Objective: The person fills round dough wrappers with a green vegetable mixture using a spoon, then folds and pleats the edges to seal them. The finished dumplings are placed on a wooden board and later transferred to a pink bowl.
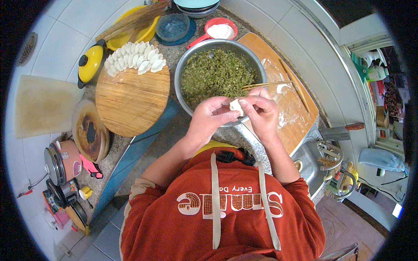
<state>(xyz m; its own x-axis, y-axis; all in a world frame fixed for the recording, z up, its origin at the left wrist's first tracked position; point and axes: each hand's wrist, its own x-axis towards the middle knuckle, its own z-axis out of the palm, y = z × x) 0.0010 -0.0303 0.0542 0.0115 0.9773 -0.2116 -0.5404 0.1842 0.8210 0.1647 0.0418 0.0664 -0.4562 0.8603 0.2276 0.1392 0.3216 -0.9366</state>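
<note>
Between my two hands, over the near rim of a steel bowl, is a small white dough dumpling (237,107). My left hand (212,115) pinches it from the left with thumb and fingers. From the other side, my right hand (262,109) presses its edge. Chopped green filling (217,73) lies in the steel bowl (179,86), and wooden chopsticks (271,84) rest across its right rim. Rows of shaped dumplings (135,58) cover the far part of a round wooden board (132,101) on the left.
A floured cutting board (294,130) with a rolling pin (295,86) lies right of the bowl. Beyond the bowl is a red scoop of flour (220,31). A cleaver (338,133) lies by the sink (305,163). A yellow lidded pot (90,63) stands left.
</note>
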